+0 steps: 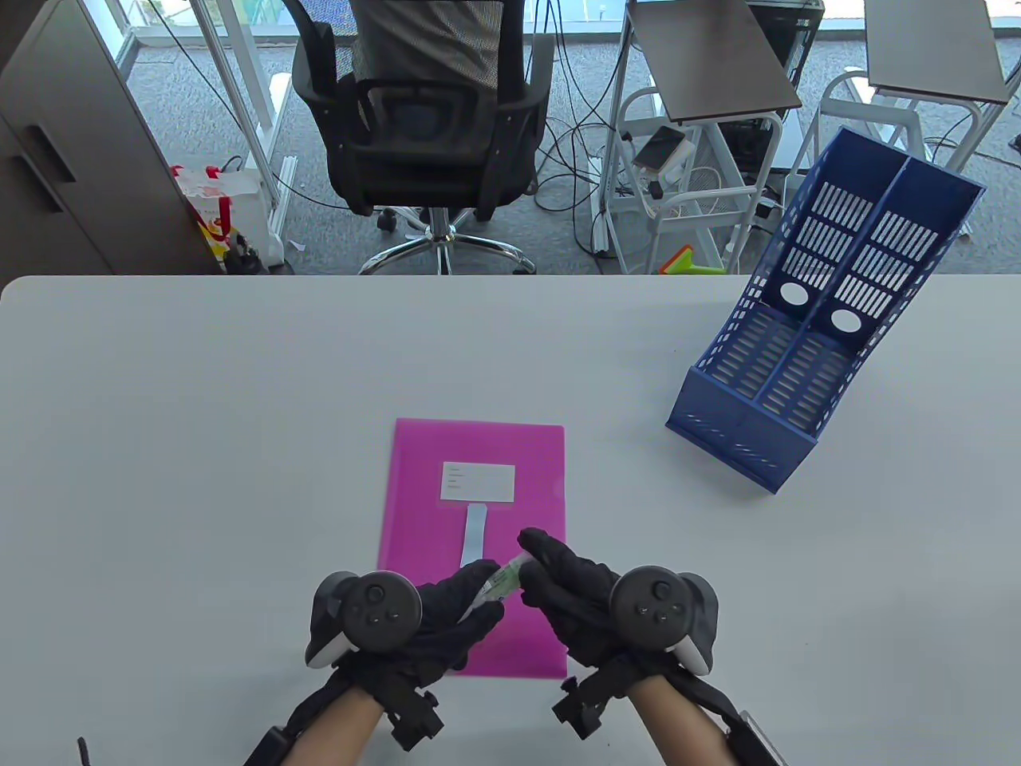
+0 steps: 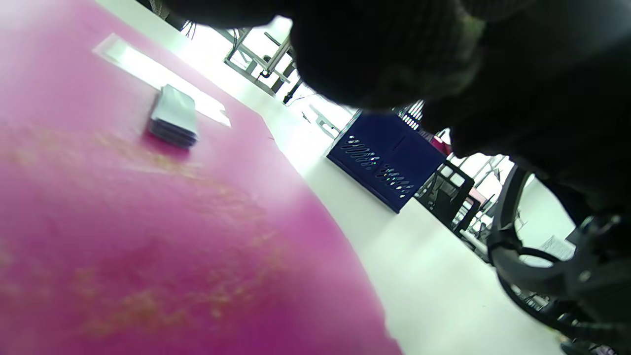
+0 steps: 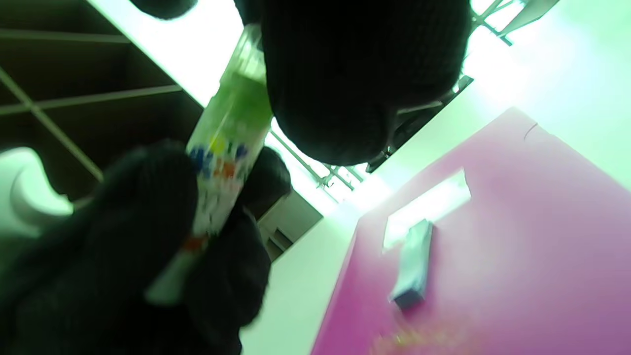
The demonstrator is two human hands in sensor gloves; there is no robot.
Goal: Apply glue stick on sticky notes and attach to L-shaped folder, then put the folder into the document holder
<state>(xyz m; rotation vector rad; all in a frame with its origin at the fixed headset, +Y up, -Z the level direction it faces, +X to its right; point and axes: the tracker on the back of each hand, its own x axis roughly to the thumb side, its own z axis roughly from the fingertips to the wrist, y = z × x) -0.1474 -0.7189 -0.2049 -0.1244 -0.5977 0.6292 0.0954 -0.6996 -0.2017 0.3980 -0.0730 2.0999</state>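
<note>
Lying flat on the white table (image 1: 199, 447), the pink folder (image 1: 526, 455) sits near the front edge, its long sides running away from the person. A white label (image 1: 477, 482) is on its upper half, and a narrow pale-blue pad of sticky notes (image 1: 475, 531) lies just below the label, touching its lower edge. Over the folder's near end both gloved hands meet around a green glue stick (image 1: 502, 581). The left hand (image 1: 447, 618) has its fingers curled round the lower, white end of the stick, as the right wrist view shows, where the tube (image 3: 224, 148) runs up from that fist at a tilt. The right hand (image 1: 562, 594) closes on the stick's upper end; its fingers (image 3: 355, 88) cover the top of the tube, so the cap cannot be seen. Neither hand touches the sticky notes. From the left wrist view the pad (image 2: 173, 118) rests on the folder (image 2: 123, 236), with the label just behind it. Well apart, toward the far right of the table, stands a blue document holder (image 1: 798, 343) with two slots, its open side facing up and leaning back. Beyond the table's far edge a black office chair (image 1: 423, 120) stands on the carpet, with white metal trolleys (image 1: 702, 144) to its right.
</note>
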